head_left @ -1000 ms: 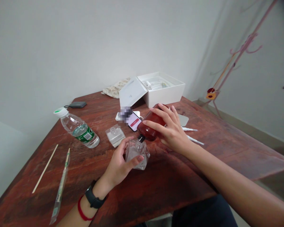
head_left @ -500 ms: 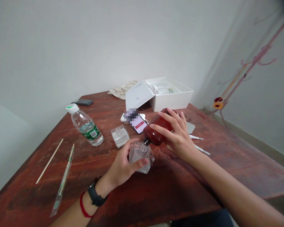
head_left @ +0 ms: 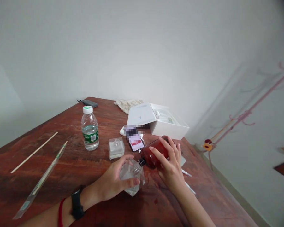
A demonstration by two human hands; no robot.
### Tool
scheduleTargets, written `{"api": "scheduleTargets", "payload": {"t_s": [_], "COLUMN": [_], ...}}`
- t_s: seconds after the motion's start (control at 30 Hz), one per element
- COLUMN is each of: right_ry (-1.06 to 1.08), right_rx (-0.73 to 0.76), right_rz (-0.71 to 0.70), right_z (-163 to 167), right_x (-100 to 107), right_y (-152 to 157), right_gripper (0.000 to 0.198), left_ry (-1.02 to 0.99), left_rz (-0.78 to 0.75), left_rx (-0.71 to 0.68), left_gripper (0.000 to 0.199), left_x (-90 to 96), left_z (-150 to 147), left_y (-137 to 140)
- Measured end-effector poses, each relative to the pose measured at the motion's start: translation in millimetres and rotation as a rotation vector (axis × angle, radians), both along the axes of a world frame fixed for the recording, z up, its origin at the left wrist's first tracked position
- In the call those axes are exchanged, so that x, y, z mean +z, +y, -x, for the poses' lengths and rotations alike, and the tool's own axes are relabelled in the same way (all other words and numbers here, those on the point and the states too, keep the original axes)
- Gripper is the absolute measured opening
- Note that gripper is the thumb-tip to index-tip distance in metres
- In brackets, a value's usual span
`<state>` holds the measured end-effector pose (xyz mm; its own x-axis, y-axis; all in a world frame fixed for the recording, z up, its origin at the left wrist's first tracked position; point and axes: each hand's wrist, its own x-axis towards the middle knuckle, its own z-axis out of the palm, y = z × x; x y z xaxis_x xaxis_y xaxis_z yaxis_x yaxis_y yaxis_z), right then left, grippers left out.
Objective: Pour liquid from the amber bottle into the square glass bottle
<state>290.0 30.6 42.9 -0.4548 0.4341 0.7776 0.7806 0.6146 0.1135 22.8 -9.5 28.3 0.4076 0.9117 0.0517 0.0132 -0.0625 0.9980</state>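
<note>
Currently the left hand (head_left: pixel 113 183) is curled about a small clear glass bottle (head_left: pixel 132 175), fingers wrapped round its near side, holding it on the wooden table (head_left: pixel 61 164) and tipped a little toward the right. The right hand (head_left: pixel 169 165) is closed over an amber bottle (head_left: pixel 153 154), laid nearly on its side, its dark neck pointing down-left and touching or just above the glass bottle's mouth; contact cannot be told for certain. Judgement: this looks like a pour from amber into clear. To do it well, keep the clear bottle steady against the table, line the dark neck squarely over the opening, and raise the amber bottle's base slowly so the flow stays thin. A dark spot on the wood near the hands may be a drip. Behind stand a second clear glass bottle (head_left: pixel 116 148), a water bottle (head_left: pixel 90 127), a phone (head_left: pixel 136 144) and an open white box (head_left: pixel 167 124); two sticks (head_left: pixel 38 186) lie well apart to the left.
</note>
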Motion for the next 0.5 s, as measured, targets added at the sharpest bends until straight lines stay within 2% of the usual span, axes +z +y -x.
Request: {"api": "scheduleTargets", "payload": {"t_s": [0.33, 0.5], "right_ry": [-0.009, -0.032], "right_rx": [-0.019, -0.010], "right_rz": [-0.033, -0.038], "right_z": [-1, -3], "right_x": [-1, -2], "right_y": [-2, 0], "right_gripper": [0.068, 0.070], "left_ry": [-0.063, -0.015], "left_rz": [-0.110, -0.088], "left_rx": [0.009, 0.020], "left_gripper": [0.082, 0.079], "left_x": [-12.3, 0.6], "left_z": [-3, -3], "left_y": [1, -3]}}
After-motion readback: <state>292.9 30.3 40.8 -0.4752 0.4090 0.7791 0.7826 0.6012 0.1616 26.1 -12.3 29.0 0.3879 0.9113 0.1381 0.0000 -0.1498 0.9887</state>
